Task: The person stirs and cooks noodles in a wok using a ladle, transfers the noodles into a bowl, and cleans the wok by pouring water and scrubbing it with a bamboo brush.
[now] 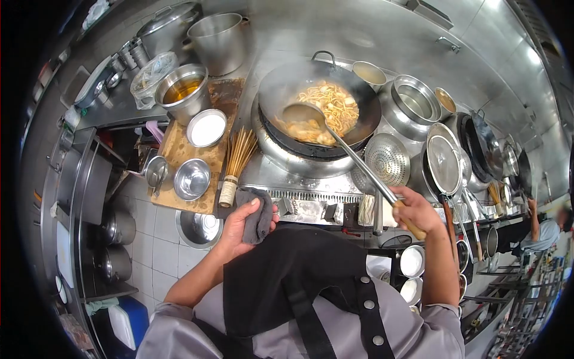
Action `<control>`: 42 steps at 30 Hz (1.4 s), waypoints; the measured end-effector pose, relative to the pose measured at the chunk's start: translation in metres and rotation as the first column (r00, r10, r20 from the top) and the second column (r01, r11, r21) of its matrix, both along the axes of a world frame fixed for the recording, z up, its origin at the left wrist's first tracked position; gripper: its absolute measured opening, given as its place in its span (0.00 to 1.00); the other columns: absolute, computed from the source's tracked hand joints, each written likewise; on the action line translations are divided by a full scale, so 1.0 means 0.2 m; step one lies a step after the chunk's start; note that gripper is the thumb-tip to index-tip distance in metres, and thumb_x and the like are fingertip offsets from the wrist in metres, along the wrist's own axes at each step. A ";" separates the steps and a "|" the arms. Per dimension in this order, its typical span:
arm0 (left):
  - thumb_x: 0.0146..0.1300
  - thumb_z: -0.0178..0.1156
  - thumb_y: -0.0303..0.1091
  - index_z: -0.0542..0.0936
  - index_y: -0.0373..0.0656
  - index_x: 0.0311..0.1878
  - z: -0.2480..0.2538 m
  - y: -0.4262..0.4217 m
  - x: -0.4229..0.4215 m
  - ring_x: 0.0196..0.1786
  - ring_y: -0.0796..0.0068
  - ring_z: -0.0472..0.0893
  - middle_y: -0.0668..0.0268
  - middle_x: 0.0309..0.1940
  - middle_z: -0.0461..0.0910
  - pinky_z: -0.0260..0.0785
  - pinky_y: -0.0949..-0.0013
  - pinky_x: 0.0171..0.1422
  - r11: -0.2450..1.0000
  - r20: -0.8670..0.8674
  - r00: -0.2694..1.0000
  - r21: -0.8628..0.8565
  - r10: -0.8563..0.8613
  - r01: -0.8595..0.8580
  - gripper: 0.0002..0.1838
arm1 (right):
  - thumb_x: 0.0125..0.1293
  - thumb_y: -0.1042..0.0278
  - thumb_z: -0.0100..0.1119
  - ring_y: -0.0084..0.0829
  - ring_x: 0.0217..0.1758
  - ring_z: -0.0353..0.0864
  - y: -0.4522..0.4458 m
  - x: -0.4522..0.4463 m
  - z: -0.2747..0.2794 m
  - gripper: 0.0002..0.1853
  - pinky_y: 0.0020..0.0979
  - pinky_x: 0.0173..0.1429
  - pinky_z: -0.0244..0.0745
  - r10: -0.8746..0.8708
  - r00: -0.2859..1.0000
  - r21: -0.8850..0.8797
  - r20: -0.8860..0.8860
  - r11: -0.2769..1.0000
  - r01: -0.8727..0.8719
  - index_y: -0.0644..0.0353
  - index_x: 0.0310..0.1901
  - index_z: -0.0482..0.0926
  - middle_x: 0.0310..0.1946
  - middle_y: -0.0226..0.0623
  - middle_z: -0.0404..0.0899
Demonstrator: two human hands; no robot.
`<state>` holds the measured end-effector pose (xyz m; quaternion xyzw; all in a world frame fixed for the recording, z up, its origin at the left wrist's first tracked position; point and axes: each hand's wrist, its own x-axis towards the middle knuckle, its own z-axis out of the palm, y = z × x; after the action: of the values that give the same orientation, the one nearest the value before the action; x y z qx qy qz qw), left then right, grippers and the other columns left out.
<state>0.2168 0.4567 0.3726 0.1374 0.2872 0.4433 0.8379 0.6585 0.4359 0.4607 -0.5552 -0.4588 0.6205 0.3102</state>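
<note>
My right hand (pixel 418 212) is wrapped around the wooden handle end of a long metal ladle (pixel 362 164). The ladle's bowl rests among thick noodles with pale chunks (pixel 335 102) in a large dark wok (pixel 278 84) on the round burner. Steam rises over the wok's left side. My left hand (pixel 239 227) grips a folded dark grey cloth (pixel 258 216) near the stove's front edge, in front of my apron. Just beyond the cloth lies a bamboo wok brush (pixel 238 158), its bristles pointing away from me.
On the left, a wooden board (pixel 170 173) carries a pot of amber liquid (pixel 184 90), a bowl of white contents (pixel 207 128) and a metal bowl (pixel 192 179). Right of the wok are a perforated skimmer (pixel 387 160), a mesh strainer (pixel 444 158) and a water pot (pixel 415 100). Another person (pixel 541 230) stands far right.
</note>
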 end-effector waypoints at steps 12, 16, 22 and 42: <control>0.74 0.61 0.40 0.77 0.33 0.57 0.00 0.02 0.09 0.48 0.61 0.86 0.53 0.49 0.83 0.83 0.61 0.53 0.995 0.021 0.995 0.016 -0.094 0.093 0.20 | 0.61 0.74 0.65 0.24 0.25 0.75 0.15 -0.11 -0.06 0.30 0.31 0.34 0.74 -0.186 0.705 0.373 0.684 0.920 -0.118 0.62 0.67 0.75 0.25 0.37 0.77; 0.74 0.61 0.41 0.76 0.33 0.58 0.00 0.01 0.08 0.48 0.61 0.86 0.53 0.49 0.83 0.83 0.61 0.53 0.994 -0.050 0.996 0.079 -0.077 0.080 0.20 | 0.64 0.75 0.64 0.21 0.25 0.74 0.21 -0.18 -0.26 0.31 0.27 0.31 0.72 -0.284 0.913 0.378 0.294 0.912 0.161 0.66 0.70 0.71 0.28 0.32 0.77; 0.74 0.60 0.41 0.76 0.33 0.58 -0.02 -0.02 0.03 0.49 0.61 0.85 0.53 0.49 0.83 0.82 0.61 0.53 0.999 -0.012 1.000 0.033 -0.029 0.029 0.20 | 0.65 0.76 0.61 0.21 0.21 0.74 0.30 -0.19 -0.19 0.33 0.27 0.26 0.71 -0.397 0.886 0.401 0.237 0.871 0.283 0.67 0.73 0.66 0.27 0.31 0.77; 0.71 0.62 0.43 0.77 0.35 0.57 0.02 -0.07 -0.04 0.49 0.61 0.84 0.54 0.50 0.83 0.81 0.60 0.54 0.998 -0.094 0.995 0.039 0.044 -0.041 0.21 | 0.67 0.76 0.62 0.25 0.21 0.76 0.77 -0.31 -0.23 0.26 0.27 0.25 0.71 -0.353 0.936 0.290 -0.014 0.894 0.342 0.67 0.66 0.69 0.25 0.34 0.78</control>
<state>0.2094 0.4427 0.3765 0.1675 0.3212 0.4593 0.8111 0.5967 0.5893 0.4139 -0.5889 -0.4437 0.4707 0.4845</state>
